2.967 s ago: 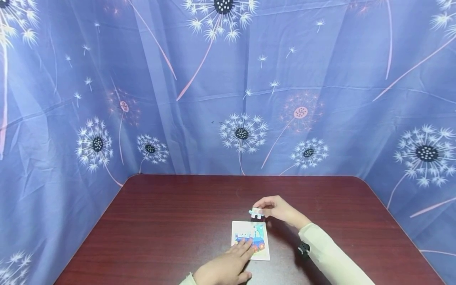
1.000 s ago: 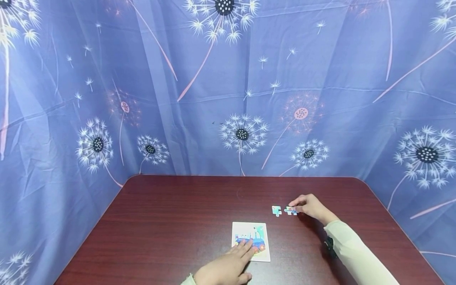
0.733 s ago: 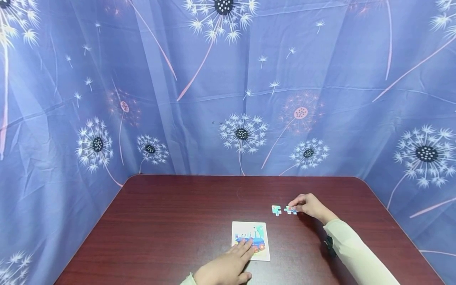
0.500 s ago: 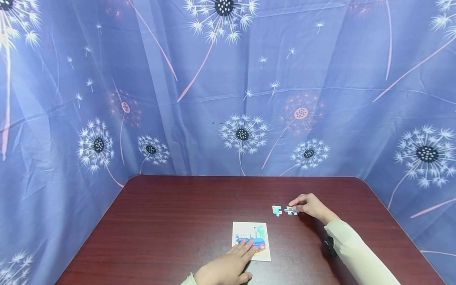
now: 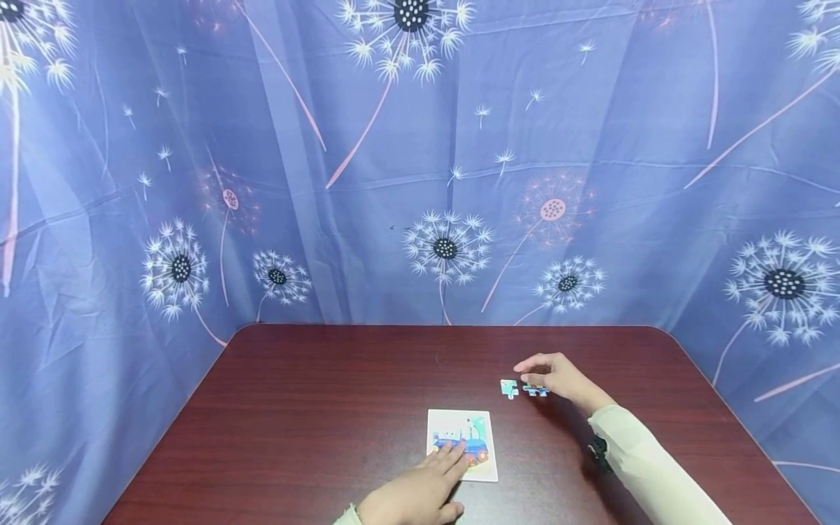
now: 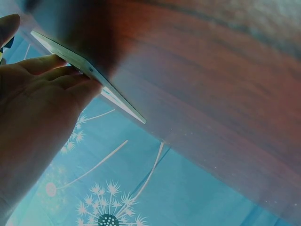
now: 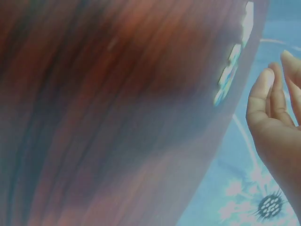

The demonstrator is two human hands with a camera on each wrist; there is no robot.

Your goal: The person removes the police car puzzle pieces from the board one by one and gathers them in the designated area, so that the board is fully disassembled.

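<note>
A square picture puzzle (image 5: 459, 417) with a white border and a blue vehicle lies on the table. My left hand (image 5: 416, 492) rests on its lower left with fingers straight, covering part of the picture. In the left wrist view, the puzzle (image 6: 124, 104) appears edge-on under the fingers. Two loose jigsaw pieces lie beyond the puzzle to the right: a light-blue one (image 5: 508, 386) and a blue-and-white one (image 5: 537, 392). Just above the second hovers my right hand (image 5: 558, 378), thumb and fingers parted. The right wrist view shows that hand (image 7: 277, 125) apart from the pieces (image 7: 229, 70).
The dark red-brown wooden table (image 5: 295, 415) has rounded far corners. A blue curtain (image 5: 367, 240) printed with dandelions surrounds its far and side edges.
My right hand has carried a jigsaw piece from above the puzzle to the right, set it down and let go, then shifted slightly left. My left hand has stayed on the puzzle.
</note>
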